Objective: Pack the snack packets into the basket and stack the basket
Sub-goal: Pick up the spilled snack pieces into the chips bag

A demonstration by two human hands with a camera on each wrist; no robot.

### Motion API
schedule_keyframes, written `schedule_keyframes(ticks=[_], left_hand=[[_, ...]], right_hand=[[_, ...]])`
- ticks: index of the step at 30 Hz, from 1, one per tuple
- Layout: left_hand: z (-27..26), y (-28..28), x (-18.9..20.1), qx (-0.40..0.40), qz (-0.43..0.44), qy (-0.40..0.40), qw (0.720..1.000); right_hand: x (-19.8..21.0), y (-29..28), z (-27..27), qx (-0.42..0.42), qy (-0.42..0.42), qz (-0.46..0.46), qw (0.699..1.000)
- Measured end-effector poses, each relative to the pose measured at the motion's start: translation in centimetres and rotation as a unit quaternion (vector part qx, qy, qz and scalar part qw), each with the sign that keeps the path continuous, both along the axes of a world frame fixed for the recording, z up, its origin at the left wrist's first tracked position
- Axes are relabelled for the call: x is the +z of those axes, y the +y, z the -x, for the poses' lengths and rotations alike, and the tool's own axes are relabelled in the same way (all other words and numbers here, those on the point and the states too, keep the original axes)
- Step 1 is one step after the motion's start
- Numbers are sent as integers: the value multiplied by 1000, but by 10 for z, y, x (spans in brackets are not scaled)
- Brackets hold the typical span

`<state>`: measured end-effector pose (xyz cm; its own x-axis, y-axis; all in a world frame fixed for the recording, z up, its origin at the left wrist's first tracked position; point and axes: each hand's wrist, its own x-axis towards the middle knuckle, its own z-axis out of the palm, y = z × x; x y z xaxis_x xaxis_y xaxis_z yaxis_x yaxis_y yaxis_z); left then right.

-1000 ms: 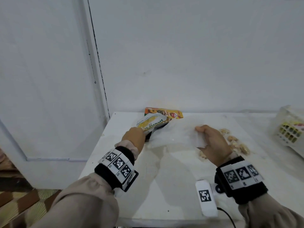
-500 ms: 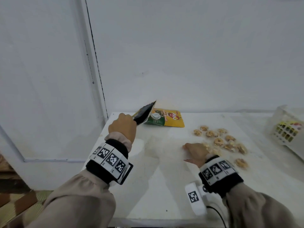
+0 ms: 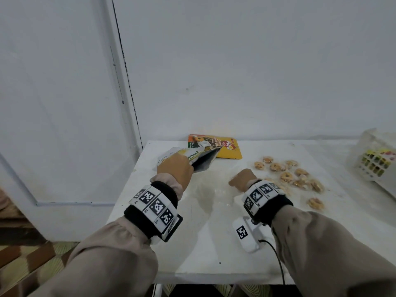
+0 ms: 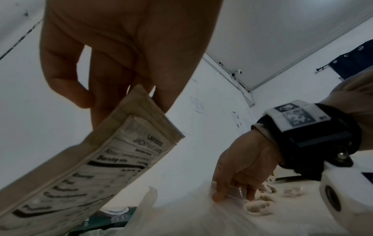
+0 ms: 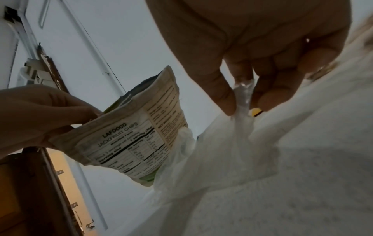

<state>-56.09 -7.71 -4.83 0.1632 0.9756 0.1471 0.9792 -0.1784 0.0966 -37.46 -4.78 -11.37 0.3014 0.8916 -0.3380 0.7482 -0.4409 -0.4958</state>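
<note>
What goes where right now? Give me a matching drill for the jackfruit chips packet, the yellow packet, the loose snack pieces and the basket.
Things:
1. jackfruit chips packet
2. yellow packet
3. loose snack pieces
4. basket

Places:
A. flat at the table's far edge by the wall
B. at the table's right edge
C. scattered on the table beyond the right hand
D. held up in the left hand

Pairs: 1-D, 2-A, 3-C, 4-B

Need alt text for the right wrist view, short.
Right hand pinches a bunched clear plastic sheet off the white table. At left, the left hand holds a jackfruit chips packet, nutrition label facing the camera.
</note>
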Motion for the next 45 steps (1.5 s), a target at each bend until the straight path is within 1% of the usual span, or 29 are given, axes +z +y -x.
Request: schedule_keyframes(ticks=[1, 2, 6, 8, 11, 15, 19, 23, 27, 29, 32, 34, 37, 39, 42, 45], left_hand=[[0, 0, 0, -4, 0, 1, 1000], [0, -1, 0, -5, -1, 2, 1000], [0, -1, -1, -13, 1, 17, 1000], [0, 0, -2, -16, 11, 35, 999], [1, 2, -4, -11, 23, 30, 999], [6, 3, -2, 6, 27, -22, 999], [12, 6, -1, 15, 24, -48, 998], [16, 8, -3, 11, 25, -74, 997], [15, 7, -5, 8, 32, -73, 997], [11, 7, -5, 1, 33, -50, 998], [6, 8, -8, -24, 37, -14, 999], [3, 10, -12, -40, 52, 1, 998], [-1, 9, -15, -48, 68, -14, 996], [-5, 8, -15, -56, 73, -9, 996], [-11, 6, -20, -71, 89, 23, 993], [-17, 7, -27, -93, 114, 60, 987]], right_hand=[[1, -2, 0, -13, 13, -6, 1000], [0, -2, 0, -3, -5, -9, 1000], [-1, -2, 2, -35, 49, -24, 998], [0, -2, 5, -28, 47, -26, 998], [1, -4, 10, -22, 52, -22, 998], [0, -2, 14, -50, 84, -37, 994], [2, -2, 20, -69, 122, -48, 989], [1, 0, 17, -48, 109, -36, 992], [8, -4, 10, -41, 136, -22, 990], [14, -8, 4, -60, 180, -38, 981], [26, -18, -5, -100, 277, -78, 953], [34, -23, -12, -115, 308, -102, 939], [43, -28, -23, -134, 321, -150, 926], [45, -31, -32, -149, 320, -194, 915], [47, -36, -44, -174, 300, -266, 900], [55, -45, -54, -192, 323, -309, 873]])
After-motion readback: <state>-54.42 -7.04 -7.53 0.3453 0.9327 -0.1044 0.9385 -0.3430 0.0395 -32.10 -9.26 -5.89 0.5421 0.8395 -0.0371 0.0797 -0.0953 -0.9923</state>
